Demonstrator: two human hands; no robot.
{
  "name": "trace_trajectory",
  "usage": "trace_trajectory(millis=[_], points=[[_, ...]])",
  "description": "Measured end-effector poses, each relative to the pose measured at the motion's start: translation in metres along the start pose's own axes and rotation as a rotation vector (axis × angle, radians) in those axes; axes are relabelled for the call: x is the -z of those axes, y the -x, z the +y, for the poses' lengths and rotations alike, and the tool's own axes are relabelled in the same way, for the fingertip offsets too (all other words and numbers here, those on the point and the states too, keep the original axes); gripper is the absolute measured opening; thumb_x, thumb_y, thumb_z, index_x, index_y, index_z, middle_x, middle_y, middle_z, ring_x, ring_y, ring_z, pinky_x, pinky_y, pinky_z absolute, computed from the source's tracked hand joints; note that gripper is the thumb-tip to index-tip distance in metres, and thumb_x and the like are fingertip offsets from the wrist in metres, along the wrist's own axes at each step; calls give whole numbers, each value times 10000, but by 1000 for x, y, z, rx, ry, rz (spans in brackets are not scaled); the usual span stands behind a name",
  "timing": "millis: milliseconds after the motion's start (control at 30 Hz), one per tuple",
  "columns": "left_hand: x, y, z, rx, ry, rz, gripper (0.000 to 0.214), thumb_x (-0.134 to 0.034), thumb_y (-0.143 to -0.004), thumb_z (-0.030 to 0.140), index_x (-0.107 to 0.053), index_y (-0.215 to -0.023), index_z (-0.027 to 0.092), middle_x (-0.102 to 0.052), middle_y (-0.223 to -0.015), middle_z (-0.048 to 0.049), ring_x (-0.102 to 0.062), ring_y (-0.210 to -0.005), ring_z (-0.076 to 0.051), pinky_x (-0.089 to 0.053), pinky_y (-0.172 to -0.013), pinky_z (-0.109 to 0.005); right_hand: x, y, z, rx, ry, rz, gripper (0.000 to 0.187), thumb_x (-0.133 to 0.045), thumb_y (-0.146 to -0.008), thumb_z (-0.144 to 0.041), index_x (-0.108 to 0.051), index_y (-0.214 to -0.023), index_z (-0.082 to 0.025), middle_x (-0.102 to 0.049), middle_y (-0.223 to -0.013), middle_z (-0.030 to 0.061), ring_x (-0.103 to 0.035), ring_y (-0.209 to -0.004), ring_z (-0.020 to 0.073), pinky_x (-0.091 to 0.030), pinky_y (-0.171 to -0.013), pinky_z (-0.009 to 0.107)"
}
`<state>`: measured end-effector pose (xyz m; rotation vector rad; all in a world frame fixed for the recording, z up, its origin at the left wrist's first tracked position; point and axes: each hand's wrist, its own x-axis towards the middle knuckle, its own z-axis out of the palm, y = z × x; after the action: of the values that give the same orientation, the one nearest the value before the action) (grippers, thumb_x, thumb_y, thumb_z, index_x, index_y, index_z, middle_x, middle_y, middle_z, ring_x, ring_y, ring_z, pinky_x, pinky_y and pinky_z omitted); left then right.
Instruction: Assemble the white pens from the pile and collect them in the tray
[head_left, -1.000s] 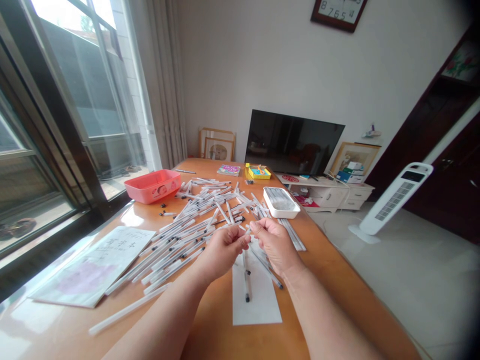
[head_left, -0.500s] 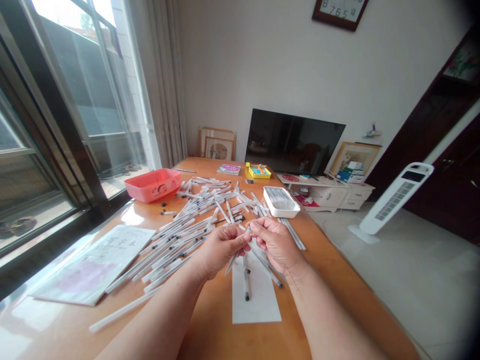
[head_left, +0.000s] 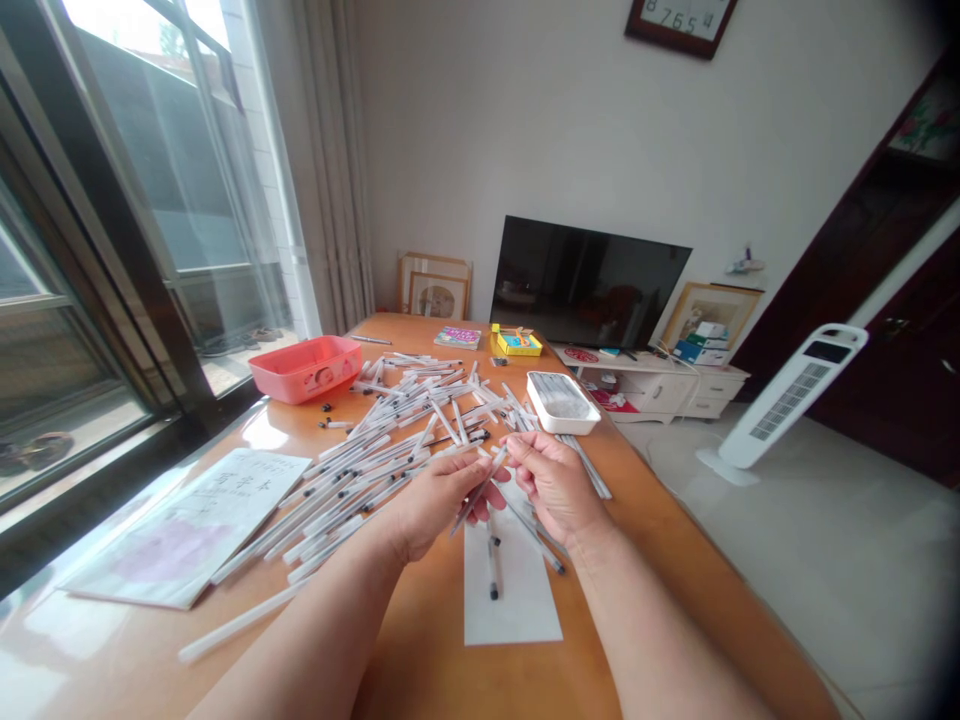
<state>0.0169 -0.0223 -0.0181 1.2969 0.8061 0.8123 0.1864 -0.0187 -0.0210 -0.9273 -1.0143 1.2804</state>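
Observation:
A slim grey-white pen [head_left: 478, 492] slants between my two hands above the table. My left hand [head_left: 439, 497] has it across the fingers, loosely closed on its middle. At the pen's upper end, the thumb and forefinger of my right hand [head_left: 553, 485] are pinched together; the exact grip there is too small to make out. Below lies a white sheet of paper [head_left: 514, 610], with a clear pen with a black end [head_left: 493, 570] on it. More pens lie partly under my right hand. A large heap of loose pens and white barrels [head_left: 367, 460] spreads to the left and beyond.
A white tray [head_left: 577, 427] holding dark slim parts stands at the table's right edge. A pink basket [head_left: 304, 383] is at the left edge, with a notebook [head_left: 187, 530] nearer me. Farther back are a yellow box [head_left: 521, 346] and a purple booklet [head_left: 457, 338].
My left fingers have loosened and spread somewhat, so more of the pen shows. My right hand stays pinched near its upper end. The things on the table have not moved.

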Motion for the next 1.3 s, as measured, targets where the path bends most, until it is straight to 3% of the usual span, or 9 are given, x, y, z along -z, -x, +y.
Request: trace_trajectory(millis=[200, 333, 500, 567, 700, 800, 933, 1167, 1300], points=[[2, -3, -4, -67, -9, 46, 373, -656, -845, 507, -653, -826, 135, -654, -724, -57, -485, -585, -105, -350, -597, -249, 0, 0, 2, -21, -21, -28, 303, -822, -736, -414, -693, -818, -152, -554, -669, -19, -386, -535, 55, -260, -477, 189], [-2, -4, -6, -188, -227, 182, 372, -656, -835, 505, -605, -697, 164, -610, -656, -20, -472, -591, -116, -342, -590, -253, -2, -2, 7, -17, -6, 1, 299, -816, -744, -410, -686, -817, -151, -552, -669, -18, -392, -536, 54, -266, -476, 183], [-4, -5, -10, -287, -497, 403, 329, -681, -805, 487, -607, -683, 191, -564, -618, 13, -433, -580, -117, -281, -558, -256, -3, -4, 13, -15, -9, 30, 279, -802, -763, -398, -678, -813, -153, -544, -660, -22, -398, -535, 51, -283, -480, 174], [-5, -6, -10, -260, -440, 362, 342, -668, -812, 505, -603, -699, 189, -581, -640, 4, -449, -590, -121, -300, -565, -257, -2, -5, 14, -10, -23, 21, 276, -803, -760, -395, -681, -809, -153, -556, -666, -18, -396, -530, 49, -277, -473, 174], [-4, -3, -6, -58, -175, 148, 404, -545, -886, 562, -640, -853, 170, -659, -746, -47, -495, -601, -128, -372, -598, -268, 0, -7, 14, 2, -54, 5, 267, -807, -753, -382, -702, -820, -145, -577, -683, -4, -392, -527, 47, -266, -460, 173], [-2, -1, -5, 22, -48, 60, 412, -558, -882, 551, -652, -918, 152, -679, -780, -73, -502, -590, -122, -381, -601, -268, 1, -7, 14, -8, -75, 5, 263, -815, -746, -371, -710, -831, -145, -571, -681, -4, -386, -528, 46, -257, -452, 170], [1, -2, -7, -26, -78, 80, 392, -598, -870, 527, -657, -884, 139, -666, -751, -62, -479, -581, -106, -362, -589, -252, 1, -7, 13, -17, -81, 0, 255, -820, -749, -359, -700, -818, -144, -564, -672, -6, -390, -534, 49, -262, -456, 166], [4, -8, -15, -190, -439, 214, 356, -584, -883, 509, -651, -777, 175, -673, -738, -42, -525, -628, -139, -388, -604, -267, -1, -6, 12, -16, -35, 17, 290, -827, -736, -393, -691, -812, -148, -555, -663, -12, -387, -535, 52, -262, -460, 172], [3, -11, -18, -246, -432, 247, 328, -595, -874, 500, -676, -803, 190, -679, -737, -37, -557, -650, -155, -404, -620, -271, 0, -6, 8, -8, -13, 0, 301, -810, -752, -406, -718, -864, -142, -577, -691, 0, -399, -549, 55, -270, -472, 181]])
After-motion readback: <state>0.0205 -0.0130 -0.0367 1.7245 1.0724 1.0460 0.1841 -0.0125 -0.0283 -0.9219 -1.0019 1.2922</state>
